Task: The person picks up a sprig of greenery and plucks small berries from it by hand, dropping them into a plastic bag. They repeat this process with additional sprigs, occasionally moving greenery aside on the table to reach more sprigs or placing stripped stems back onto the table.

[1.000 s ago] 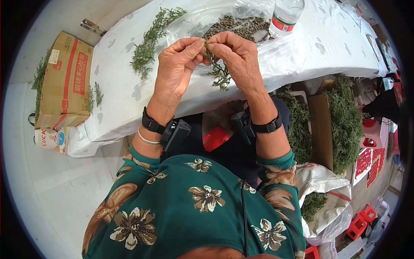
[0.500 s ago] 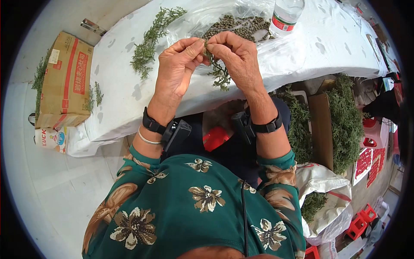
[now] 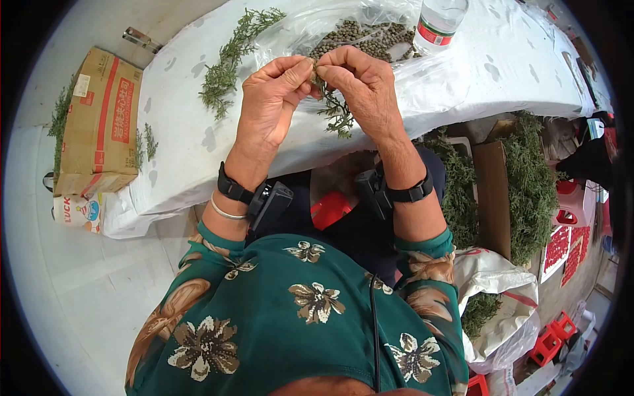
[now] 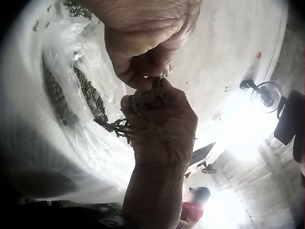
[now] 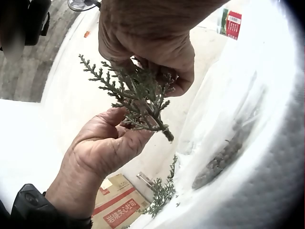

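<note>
Both hands meet above the white-covered table, holding one green conifer sprig between them. My left hand pinches at the sprig's top with thumb and fingertips. My right hand grips the same sprig, which hangs down below the fingers. In the right wrist view the sprig fans out under the right hand, with the left hand beneath it. The left wrist view shows the sprig held against the right hand. Just behind the hands lies a clear plastic bag with many small round green-brown seeds.
Another loose sprig lies on the table at left. A water bottle stands behind the bag. A cardboard box sits on the floor at left. Boxes and sacks of green branches stand at right.
</note>
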The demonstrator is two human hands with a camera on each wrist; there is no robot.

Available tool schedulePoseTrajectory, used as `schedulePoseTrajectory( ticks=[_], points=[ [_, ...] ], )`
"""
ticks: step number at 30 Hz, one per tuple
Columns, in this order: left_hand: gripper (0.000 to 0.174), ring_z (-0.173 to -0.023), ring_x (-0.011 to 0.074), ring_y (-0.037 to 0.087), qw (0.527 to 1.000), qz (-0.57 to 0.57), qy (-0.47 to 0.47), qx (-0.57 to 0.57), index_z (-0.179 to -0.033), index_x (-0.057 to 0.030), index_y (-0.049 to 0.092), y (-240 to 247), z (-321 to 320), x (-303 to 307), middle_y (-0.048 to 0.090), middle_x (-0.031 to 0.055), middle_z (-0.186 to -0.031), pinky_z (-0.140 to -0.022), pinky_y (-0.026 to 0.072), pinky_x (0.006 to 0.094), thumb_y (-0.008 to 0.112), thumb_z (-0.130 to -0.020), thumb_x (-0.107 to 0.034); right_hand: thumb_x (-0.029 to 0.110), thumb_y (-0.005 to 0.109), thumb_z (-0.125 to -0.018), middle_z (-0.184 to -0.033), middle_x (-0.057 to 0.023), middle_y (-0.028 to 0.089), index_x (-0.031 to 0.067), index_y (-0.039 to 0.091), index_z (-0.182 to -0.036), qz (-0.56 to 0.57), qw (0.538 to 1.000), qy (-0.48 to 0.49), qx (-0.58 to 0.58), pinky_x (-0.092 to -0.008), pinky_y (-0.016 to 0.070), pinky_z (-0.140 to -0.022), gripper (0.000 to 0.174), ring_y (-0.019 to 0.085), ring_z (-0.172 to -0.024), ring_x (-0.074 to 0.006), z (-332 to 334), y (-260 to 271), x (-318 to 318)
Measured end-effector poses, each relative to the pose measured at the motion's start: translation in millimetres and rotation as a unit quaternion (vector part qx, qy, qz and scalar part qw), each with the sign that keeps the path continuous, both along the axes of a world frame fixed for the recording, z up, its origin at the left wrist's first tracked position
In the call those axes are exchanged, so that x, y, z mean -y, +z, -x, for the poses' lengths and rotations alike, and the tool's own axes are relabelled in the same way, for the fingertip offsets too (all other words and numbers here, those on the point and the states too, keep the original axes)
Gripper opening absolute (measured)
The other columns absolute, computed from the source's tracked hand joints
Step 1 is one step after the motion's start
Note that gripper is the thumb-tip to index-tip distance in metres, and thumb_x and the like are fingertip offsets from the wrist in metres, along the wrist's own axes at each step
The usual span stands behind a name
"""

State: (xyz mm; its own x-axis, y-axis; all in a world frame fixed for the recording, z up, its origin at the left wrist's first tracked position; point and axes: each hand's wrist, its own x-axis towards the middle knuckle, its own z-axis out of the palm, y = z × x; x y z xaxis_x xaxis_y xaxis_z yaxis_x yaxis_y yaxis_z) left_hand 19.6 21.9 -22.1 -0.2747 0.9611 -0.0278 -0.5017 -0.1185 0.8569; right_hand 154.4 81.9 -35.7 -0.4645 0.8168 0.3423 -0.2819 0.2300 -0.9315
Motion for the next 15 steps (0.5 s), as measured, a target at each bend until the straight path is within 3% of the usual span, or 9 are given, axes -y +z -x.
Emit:
schedulePoseTrajectory(
  ticks=[11,15],
  points=[
    [0.013,-0.062,0.0126,0.056,0.998,-0.021,-0.027,-0.046,-0.09,0.0033,0.061,2.0,2.9,1.0,0.062,0.008,-0.075,-0.06,0.0501,0.0294,0.064,-0.08,-0.005,0.008,0.056,-0.081,-0.071,-0.0003,0.058,-0.0025,0.06,-0.082,0.002,1.0,0.013,-0.008,-0.0202,0.0426,-0.061,0.012,0.05,-0.066,-0.0057,-1.2,-0.8,0.1],
    [0.015,-0.062,0.0124,0.056,0.988,-0.043,0.017,-0.149,-0.091,0.0038,0.061,2.4,-0.1,0.1,0.062,0.0088,-0.077,-0.06,0.0502,0.0286,0.064,-0.079,-0.004,0.009,0.059,-0.081,-0.072,-0.0003,0.058,-0.0023,0.061,-0.083,0.013,1.0,-0.004,0.005,-0.0201,0.0429,-0.062,0.012,0.051,-0.066,-0.0056,1.2,-2.4,0.3]
  ],
)
